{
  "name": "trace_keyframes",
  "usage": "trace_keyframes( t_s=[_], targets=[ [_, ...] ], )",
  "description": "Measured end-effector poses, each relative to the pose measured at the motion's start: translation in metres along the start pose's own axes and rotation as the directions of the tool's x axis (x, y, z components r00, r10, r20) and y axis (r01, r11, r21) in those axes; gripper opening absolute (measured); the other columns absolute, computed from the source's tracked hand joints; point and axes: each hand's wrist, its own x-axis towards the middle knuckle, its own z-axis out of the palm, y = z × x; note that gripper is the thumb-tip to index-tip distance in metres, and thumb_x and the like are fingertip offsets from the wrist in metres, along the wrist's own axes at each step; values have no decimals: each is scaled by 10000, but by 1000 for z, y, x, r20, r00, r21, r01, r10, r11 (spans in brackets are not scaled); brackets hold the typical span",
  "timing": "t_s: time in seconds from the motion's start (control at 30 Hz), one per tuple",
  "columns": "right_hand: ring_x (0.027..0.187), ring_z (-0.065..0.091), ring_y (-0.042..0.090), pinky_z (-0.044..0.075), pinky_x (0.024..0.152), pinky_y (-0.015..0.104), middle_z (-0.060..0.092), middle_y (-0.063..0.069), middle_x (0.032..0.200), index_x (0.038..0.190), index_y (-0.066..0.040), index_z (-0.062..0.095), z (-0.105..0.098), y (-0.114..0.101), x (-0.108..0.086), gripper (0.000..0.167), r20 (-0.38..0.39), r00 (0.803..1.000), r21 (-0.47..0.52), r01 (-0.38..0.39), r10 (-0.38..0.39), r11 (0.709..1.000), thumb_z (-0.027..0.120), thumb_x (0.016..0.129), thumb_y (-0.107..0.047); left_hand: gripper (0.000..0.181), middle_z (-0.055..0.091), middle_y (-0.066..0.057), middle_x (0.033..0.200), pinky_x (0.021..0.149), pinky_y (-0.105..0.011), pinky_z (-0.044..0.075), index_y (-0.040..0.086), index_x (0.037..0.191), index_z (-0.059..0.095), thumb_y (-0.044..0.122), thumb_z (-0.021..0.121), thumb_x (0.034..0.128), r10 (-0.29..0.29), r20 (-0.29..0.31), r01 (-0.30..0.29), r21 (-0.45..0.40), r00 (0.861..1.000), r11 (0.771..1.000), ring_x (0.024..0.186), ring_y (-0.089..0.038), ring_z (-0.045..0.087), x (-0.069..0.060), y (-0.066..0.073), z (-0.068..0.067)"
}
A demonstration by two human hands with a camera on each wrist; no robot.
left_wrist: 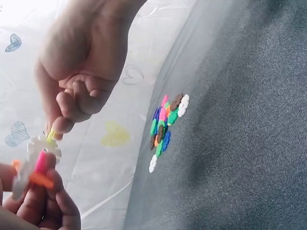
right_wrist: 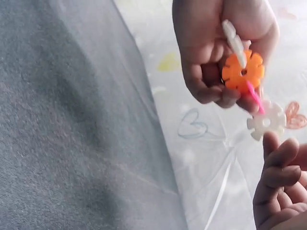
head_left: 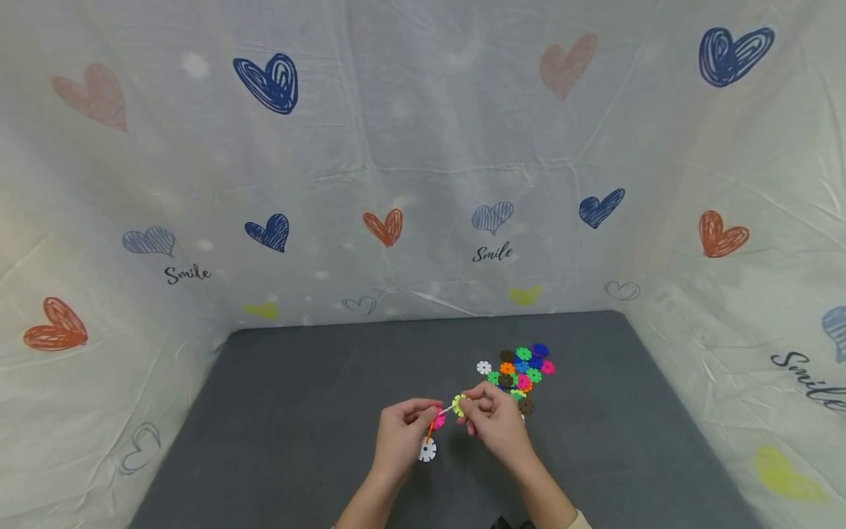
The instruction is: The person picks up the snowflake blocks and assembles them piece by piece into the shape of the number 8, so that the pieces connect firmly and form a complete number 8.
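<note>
Several notched plastic discs are slotted edge to edge in a short chain held by my left hand (head_left: 399,435), whose thumb and fingers pinch it near the pink disc (head_left: 439,420). An orange disc (right_wrist: 243,72) sits beside the pink one, with a white disc (head_left: 428,450) hanging at the lower end. At the upper end stands another white disc (right_wrist: 273,120). My right hand (head_left: 500,427) pinches a yellow disc (head_left: 459,404) against that upper white disc's rim. Whether the yellow disc is slotted in, I cannot tell. In the right wrist view the yellow disc is hidden.
Loose discs of many colours (head_left: 522,354) lie in a pile on the dark grey table (head_left: 317,397), beyond my right hand. A single white disc (head_left: 484,367) lies at the pile's left edge. Pale cloth (head_left: 423,132) printed with hearts surrounds the table at the back and sides.
</note>
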Motion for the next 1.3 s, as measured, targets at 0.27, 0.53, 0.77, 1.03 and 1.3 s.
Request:
trace_keyframes(
  t_s=[0.27,0.53,0.77,1.03,1.3],
  targets=[
    [540,619,116,502,494,278,661,219,673,997,46,639,-2,3,-4,169,50,991,-19,128,-127,992,696,957,-108,71,740,-64,767,498,-207,443,65,915,796,94,731,912,23,10,-23,61,1000,998,589,-91,568,-1,-2,1],
    [556,600,114,485,507,242,727,204,792,1103,5,689,-1,5,-5,220,48,998,-17,38,-37,999,688,971,-171,105,766,-68,869,613,-224,518,70,951,796,150,732,925,-12,-21,12,15,1000,1000,728,-118,658,-2,-2,-3],
    [580,597,96,513,545,252,732,181,786,1080,13,739,-6,0,-6,200,-41,999,7,31,-31,999,716,944,-132,158,772,-82,889,644,-232,552,49,993,789,183,739,927,4,0,-4,-8,1000,1000,759,-124,701,-4,-1,-1],
    [577,619,110,523,513,280,732,182,799,1026,-2,755,-4,0,-9,164,-88,991,-5,98,-98,995,732,933,-134,138,763,-58,850,602,-216,506,49,973,790,168,740,923,-9,-23,9,-16,1000,1000,709,-91,650,-4,-3,4],
    [588,588,90,510,536,243,712,190,788,1039,0,755,-6,0,-6,158,-71,994,-10,83,-83,997,718,940,-118,338,756,-110,867,615,-231,531,5,1112,732,311,646,998,-1,131,-3,37,991,999,745,-187,700,-3,-3,7]
  ],
)
